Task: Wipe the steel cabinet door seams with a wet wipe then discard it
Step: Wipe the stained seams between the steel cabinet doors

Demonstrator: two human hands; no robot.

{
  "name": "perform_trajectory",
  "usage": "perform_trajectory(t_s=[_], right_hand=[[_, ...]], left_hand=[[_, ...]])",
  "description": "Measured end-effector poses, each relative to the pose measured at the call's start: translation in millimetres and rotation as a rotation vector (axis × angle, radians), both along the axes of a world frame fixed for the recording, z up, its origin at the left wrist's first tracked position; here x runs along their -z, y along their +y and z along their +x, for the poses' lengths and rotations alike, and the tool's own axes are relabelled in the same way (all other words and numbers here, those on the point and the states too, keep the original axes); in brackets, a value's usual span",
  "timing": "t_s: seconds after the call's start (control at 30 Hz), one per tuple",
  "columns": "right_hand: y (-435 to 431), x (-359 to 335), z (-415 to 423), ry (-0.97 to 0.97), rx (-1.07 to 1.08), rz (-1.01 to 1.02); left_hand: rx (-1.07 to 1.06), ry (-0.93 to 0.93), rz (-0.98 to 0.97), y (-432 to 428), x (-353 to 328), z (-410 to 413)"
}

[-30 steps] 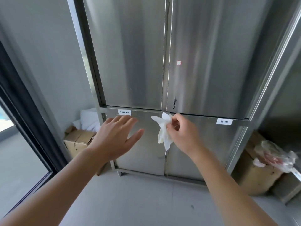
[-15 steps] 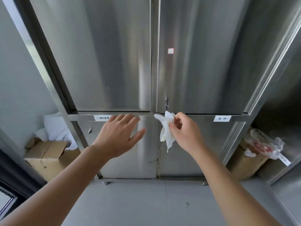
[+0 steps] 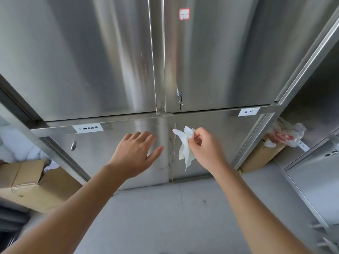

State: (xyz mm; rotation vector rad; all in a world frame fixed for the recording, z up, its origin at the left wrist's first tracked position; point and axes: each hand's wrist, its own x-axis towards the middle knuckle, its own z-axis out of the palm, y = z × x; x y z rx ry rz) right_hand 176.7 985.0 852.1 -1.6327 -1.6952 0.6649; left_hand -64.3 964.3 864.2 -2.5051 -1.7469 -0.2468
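While left hand [image 3: 135, 153] is spread, right hand [image 3: 205, 149] pinches wet wipe [image 3: 185, 145] beside seam [image 3: 171, 162].

I face the cabinet [image 3: 110, 52]; on the floor [image 3: 165, 217] one box [image 3: 27, 180] sits left of it, another box [image 3: 260, 156] right.

Upper cabinet doors [image 3: 82, 52] cut off at top, cardboard box [image 3: 27, 182] cropped at left edge, plastic bag [image 3: 287, 133] contents indistinct
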Motion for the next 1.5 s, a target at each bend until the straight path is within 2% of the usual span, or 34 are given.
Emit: perform_trajectory(t_s=[0.33, 0.5, 0.67, 0.8, 0.93, 1.03, 1.27, 1.5], right_hand=[[60, 94, -3, 0.058, 0.005, -0.026], [103, 147, -10, 0.078, 0.041, 0.04], [150, 212, -25, 0.132, 0.048, 0.163], [179, 265, -33, 0.116, 0.099, 0.352], [193, 316, -38, 0.105, 0.201, 0.572], [207, 345, -37, 0.035, 0.244, 0.63], [233, 372, -41, 0.079, 0.351, 0.757], [227, 363, -39, 0.042, 0.32, 0.687]], left_hand=[[-0.015, 0.034, -0.029, 45, 76, -2], [0.026, 0.032, -0.022, 85, 125, -7], [0.136, 0.081, 0.055, 128, 187, -18], [0.237, 0.116, 0.214, 154, 238, -23], [0.266, 0.106, 0.34, 166, 284, -22], [0.266, 0.127, 0.433, 171, 306, -19], [0.281, 0.125, 0.591, 179, 322, -19], [0.299, 0.171, 0.601, 179, 322, -22]])
